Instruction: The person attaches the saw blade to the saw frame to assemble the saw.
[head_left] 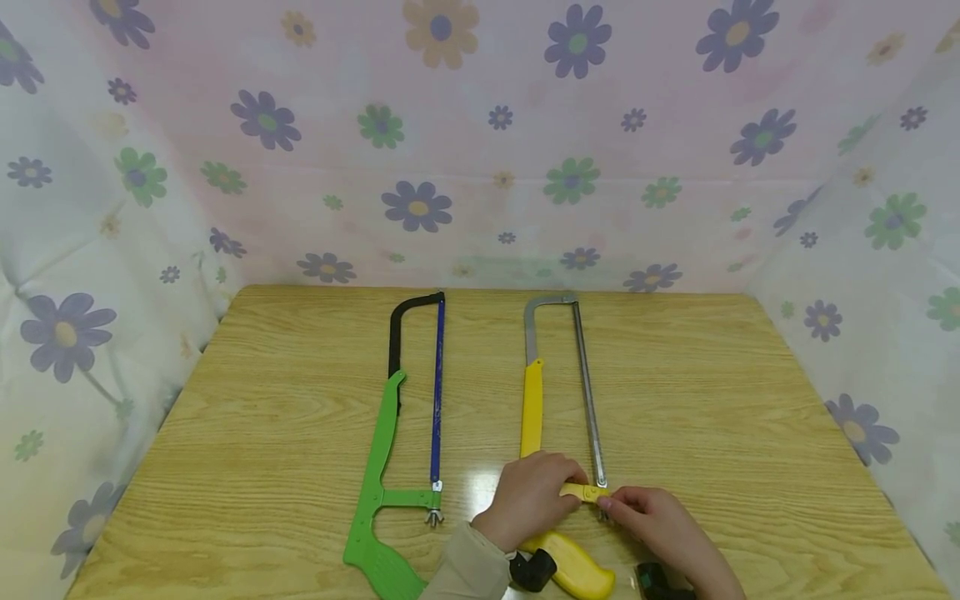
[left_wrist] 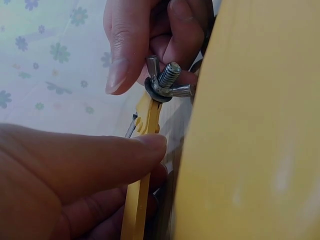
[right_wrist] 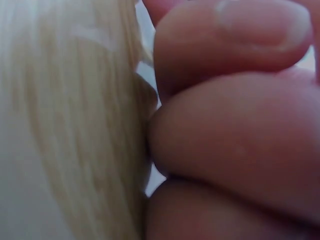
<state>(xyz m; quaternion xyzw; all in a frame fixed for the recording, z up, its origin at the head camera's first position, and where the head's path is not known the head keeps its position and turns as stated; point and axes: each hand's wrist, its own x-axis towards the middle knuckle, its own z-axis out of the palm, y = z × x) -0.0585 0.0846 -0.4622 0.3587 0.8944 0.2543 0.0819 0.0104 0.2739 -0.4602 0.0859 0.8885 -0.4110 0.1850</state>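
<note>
A yellow-handled hacksaw (head_left: 532, 408) with a grey metal frame lies on the table, its narrow blade (head_left: 588, 392) on the right side. My left hand (head_left: 534, 498) pinches the saw's yellow cross arm (left_wrist: 137, 200) between thumb and fingers. At that arm's end sits a metal wing nut (left_wrist: 162, 91) on a threaded bolt. My right hand (head_left: 663, 529) has its bent thumb and fingers about the wing nut, as the left wrist view shows. Curled fingers (right_wrist: 235, 140) fill much of the right wrist view and hide the nut there.
Left of my hands lies a green-handled hacksaw (head_left: 382, 442) with a black frame, a blue blade (head_left: 437, 392) and its own wing nut (head_left: 434, 518). The wood-grain table (head_left: 690, 375) meets flower-print cloth (head_left: 480, 233) at the back and sides.
</note>
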